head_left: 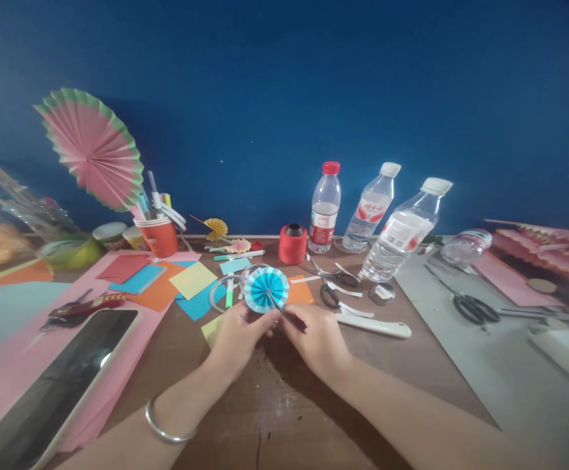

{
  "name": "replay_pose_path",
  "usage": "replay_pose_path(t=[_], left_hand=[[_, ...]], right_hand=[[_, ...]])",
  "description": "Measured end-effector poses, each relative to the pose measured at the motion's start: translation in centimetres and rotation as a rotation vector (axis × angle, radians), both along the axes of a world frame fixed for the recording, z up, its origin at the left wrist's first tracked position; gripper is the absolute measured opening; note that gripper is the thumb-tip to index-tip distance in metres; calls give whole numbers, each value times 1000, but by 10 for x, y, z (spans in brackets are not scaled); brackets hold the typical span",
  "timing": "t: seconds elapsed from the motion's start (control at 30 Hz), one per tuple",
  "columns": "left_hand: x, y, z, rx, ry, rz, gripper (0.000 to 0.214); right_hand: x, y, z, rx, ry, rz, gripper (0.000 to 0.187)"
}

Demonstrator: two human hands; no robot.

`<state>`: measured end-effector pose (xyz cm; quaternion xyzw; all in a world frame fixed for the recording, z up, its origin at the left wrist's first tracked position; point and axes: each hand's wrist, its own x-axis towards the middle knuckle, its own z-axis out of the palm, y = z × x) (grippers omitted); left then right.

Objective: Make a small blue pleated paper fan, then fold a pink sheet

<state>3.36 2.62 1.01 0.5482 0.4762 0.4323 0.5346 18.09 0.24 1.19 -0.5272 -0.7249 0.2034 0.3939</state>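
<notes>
A small round pleated paper fan [266, 287], bright blue with a pale rim, is held up over the middle of the table. My left hand [239, 334] pinches its lower edge between thumb and fingers. From the fan's centre a thin dark stick [275, 301] slants down to my right hand [317, 336], whose fingers are closed on it. Whether the stick is fixed to the fan, I cannot tell. Just behind the fan lie a coil of clear tubing [219, 294] and a green marker [230, 292].
Scissors [330, 297], paper strips and a white-handled knife [375, 325] lie right of my hands. Behind stand a red spool [292, 245] and several water bottles [325, 209]. Coloured paper squares [193, 281], a phone [63, 385] and a red cup [157, 236] with a large pink fan [91, 147] are leftward.
</notes>
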Motion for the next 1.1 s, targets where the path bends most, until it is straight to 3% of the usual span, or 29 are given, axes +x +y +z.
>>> replay_pose_path(t=[0.2,0.4,0.47,0.67,0.87,1.1], left_hand=[[0,3,-5,-9,-79,60,20],[2,4,-3,-32,-198,67,17],[2,4,-2,-24,-207,48,17],[1,4,0,-20,-249,52,17],[1,4,-2,-7,-263,-46,19],[-1,7,-3,1,-174,-39,19]], right_hand=[[-2,1,3,-85,126,47,18],[-5,12,-3,-532,783,66,22],[-5,15,-5,-625,890,109,24],[-6,13,0,-618,771,188,24],[-7,10,0,-570,683,195,20],[-7,9,-2,-512,585,179,19]])
